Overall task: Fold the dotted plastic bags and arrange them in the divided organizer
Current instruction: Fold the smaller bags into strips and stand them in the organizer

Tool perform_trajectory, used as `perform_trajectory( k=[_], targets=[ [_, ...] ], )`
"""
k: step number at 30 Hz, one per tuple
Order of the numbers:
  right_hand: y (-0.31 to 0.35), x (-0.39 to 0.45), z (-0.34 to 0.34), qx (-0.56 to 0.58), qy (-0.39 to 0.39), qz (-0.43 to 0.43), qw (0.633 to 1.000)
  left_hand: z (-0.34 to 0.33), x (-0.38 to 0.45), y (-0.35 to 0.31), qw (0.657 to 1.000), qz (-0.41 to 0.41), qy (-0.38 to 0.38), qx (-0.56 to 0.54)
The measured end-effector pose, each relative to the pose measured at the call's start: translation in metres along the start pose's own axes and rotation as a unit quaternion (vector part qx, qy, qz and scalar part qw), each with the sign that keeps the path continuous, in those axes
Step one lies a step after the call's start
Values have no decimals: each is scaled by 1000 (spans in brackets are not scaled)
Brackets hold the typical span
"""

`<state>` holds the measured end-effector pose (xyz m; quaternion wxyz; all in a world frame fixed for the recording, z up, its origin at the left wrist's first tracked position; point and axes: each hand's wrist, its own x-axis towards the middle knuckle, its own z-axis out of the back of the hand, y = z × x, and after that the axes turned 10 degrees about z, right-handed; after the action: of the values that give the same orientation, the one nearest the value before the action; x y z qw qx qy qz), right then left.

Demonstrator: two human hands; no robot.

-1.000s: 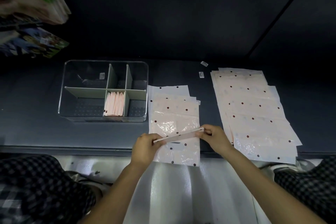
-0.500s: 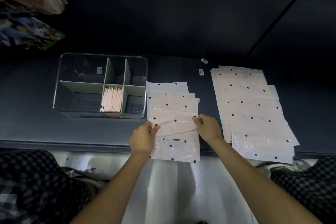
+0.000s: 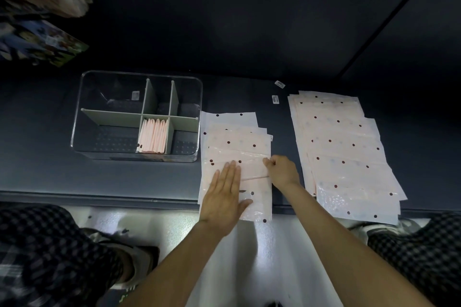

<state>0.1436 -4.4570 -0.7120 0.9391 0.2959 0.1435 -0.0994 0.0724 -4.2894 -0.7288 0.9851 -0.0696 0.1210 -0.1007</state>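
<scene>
A left hand [image 3: 225, 194] lies flat, fingers straight, on the top dotted plastic bag [image 3: 252, 172] (its fold half-made) while the right hand [image 3: 282, 171] pinches its right edge, beside the clear divided organizer [image 3: 109, 154].

The left hand [image 3: 224, 194] is covering much of the top dotted bag [image 3: 252, 169]; printed packets [image 3: 42, 42] at upper left are blurring and running off-frame.
</scene>
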Motion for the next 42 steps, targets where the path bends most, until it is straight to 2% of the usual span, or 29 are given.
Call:
perform_trajectory(
  k=[6,8,9,11,12,13,15,16,18,24,28,31,33,42],
  targets=[
    [1,-1,1,20,-9,-10,1000,-5,2,18,997,-1,37,61],
    [3,-8,0,25,-53,-10,998,-5,1,18,997,-6,40,63],
    [5,-15,-2,12,-104,3,995,-5,1,18,997,-8,42,64],
    [9,-34,-8,-40,-208,110,971,-5,2,16,997,-8,46,65],
    [13,-43,-12,-69,-214,194,955,-4,2,15,997,-6,47,66],
    [17,-51,-18,-96,-176,274,941,-3,2,15,997,-5,48,67],
    [25,-62,-33,-109,-25,363,925,-2,1,15,996,-8,52,74],
    [26,-62,-40,-107,45,365,924,-1,0,15,996,-11,51,74],
    [19,-56,-48,-125,109,339,926,0,-1,17,996,-11,50,68],
    [-26,-40,-27,-245,96,254,931,3,0,25,995,-38,69,69],
    [-33,-36,-18,-292,92,248,919,3,-3,36,993,-50,72,75],
    [-19,-27,-9,-263,17,258,929,1,-3,37,994,-51,71,68],
    [-7,-14,2,-226,-5,256,940,1,-3,37,994,-48,67,64],
    [22,27,28,-243,175,209,931,2,-2,40,996,-49,67,23]
  ],
)
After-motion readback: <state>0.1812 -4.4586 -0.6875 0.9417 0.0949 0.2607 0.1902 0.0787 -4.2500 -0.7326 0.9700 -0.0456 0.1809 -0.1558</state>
